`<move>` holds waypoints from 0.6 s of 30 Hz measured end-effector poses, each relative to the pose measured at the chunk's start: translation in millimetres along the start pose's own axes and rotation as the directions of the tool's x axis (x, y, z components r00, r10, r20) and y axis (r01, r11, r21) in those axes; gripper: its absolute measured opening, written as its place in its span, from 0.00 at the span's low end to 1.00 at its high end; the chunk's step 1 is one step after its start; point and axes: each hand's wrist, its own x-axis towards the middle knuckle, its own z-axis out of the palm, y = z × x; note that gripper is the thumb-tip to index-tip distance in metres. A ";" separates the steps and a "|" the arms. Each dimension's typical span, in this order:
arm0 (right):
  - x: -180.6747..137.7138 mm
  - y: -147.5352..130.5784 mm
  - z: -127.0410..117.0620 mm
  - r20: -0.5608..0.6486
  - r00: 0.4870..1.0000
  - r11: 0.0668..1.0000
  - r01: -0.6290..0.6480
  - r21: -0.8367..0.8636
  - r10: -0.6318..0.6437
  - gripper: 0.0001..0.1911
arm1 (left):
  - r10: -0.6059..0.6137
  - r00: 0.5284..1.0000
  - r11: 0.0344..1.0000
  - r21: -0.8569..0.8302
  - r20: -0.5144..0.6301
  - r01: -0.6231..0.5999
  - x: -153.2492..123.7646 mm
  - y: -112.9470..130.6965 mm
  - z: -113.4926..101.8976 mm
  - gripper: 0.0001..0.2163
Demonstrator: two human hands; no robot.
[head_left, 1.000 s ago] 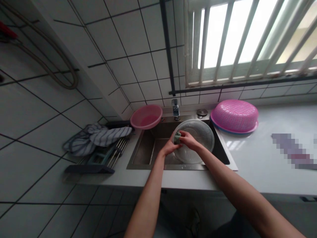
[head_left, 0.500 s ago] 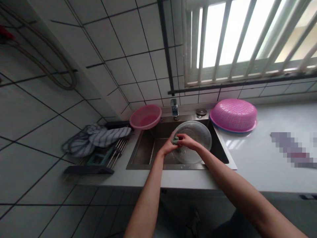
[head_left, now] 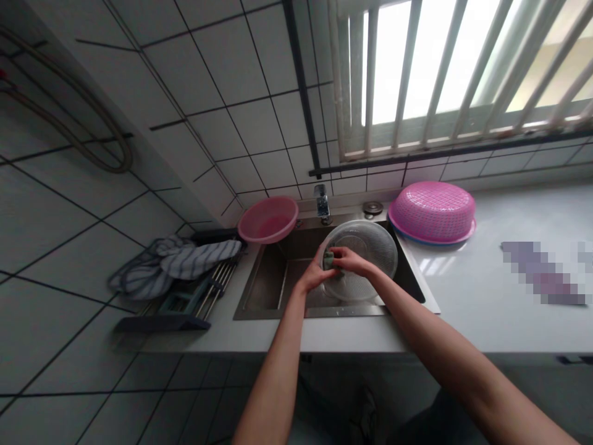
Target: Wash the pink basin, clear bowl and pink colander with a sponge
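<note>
With the left hand [head_left: 315, 274], holds the left rim of a clear strainer [head_left: 380, 249], fingers curled around it. With the right hand [head_left: 351, 260], pinches a small green sponge [head_left: 328, 260], or perhaps a folded cloth, against the same rim, close to the left thumb. Has the strainer at the right part of the sink [head_left: 264, 287]; cannot tell whether resting on the bottom or lifted.

Seems to be in the middle of wiping; cannot judge how much already wiped. Probably left to do: the other parts of the rim, and rinsing, with no water seen from the tap [head_left: 321, 202].

Farther out, shows a pink basin [head_left: 266, 215] on the left and an upside-down magenta basket [head_left: 433, 213] on the worktop [head_left: 477, 290], both apart from the hands.

Hidden: left fingertips behind the rim, strainer wall under the right hand. Hard to name: a blue edge below the basket. Impossible to read: a pixelated patch [head_left: 540, 272] at far right.
</note>
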 end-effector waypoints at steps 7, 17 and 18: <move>7.4 1.3 -18.9 -0.298 0.948 0.993 0.106 -0.042 -0.114 0.12 | 0.016 0.999 1.000 -0.007 0.036 -0.016 1.5 2.4 2.6 0.49; 0.2 -6.0 -11.3 -0.136 0.987 0.996 0.083 -0.028 -0.086 0.14 | -0.062 0.998 0.997 -0.048 -0.008 0.062 -1.9 0.4 -2.9 0.39; 0.6 -8.6 -10.4 -0.194 0.975 0.994 0.105 -0.005 -0.104 0.14 | -0.078 0.997 0.994 -0.074 -0.012 0.077 -0.9 -2.1 -2.8 0.39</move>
